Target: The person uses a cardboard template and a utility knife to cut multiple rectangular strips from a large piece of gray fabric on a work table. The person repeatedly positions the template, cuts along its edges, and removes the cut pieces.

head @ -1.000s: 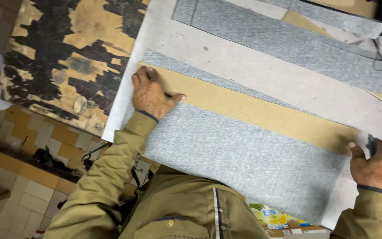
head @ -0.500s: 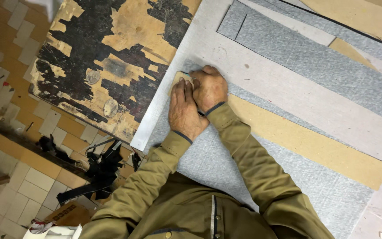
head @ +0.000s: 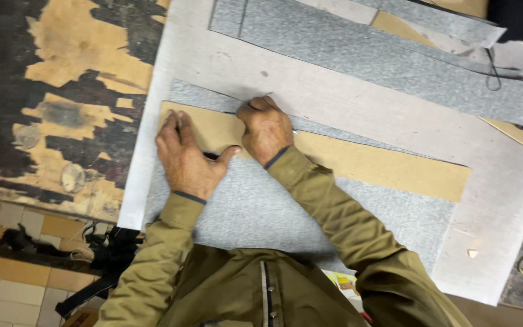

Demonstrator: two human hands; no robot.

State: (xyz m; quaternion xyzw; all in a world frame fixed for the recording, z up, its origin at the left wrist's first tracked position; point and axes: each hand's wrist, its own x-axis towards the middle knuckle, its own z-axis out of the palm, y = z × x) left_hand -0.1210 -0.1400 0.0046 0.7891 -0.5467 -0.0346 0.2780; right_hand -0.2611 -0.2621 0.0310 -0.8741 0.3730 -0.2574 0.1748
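The left hand (head: pixel 186 158) lies flat, fingers spread and pressing on the near end of a long tan cardboard strip (head: pixel 358 160), thumb stretched out toward the right hand (head: pixel 266 128). That right hand is curled into a loose fist right beside the left thumb, its fingertips closed on something thin at the strip's far edge (too small to tell what it is; only a sliver of blue-green shows past the knuckles). Under both palms and the strip lies a sheet of speckled grey fabric (head: pixel 255 209), reaching back from the fingers toward the wrists and olive sleeves. Beyond the fingertips runs a bare band of the large whitish board (head: pixel 310 85) that carries everything, and past that band a second long grey fabric piece (head: pixel 388 57) lies slanted. Off the left hand's little-finger side, the worn workbench top (head: pixel 55 91) shows black patches over flaking tan wood
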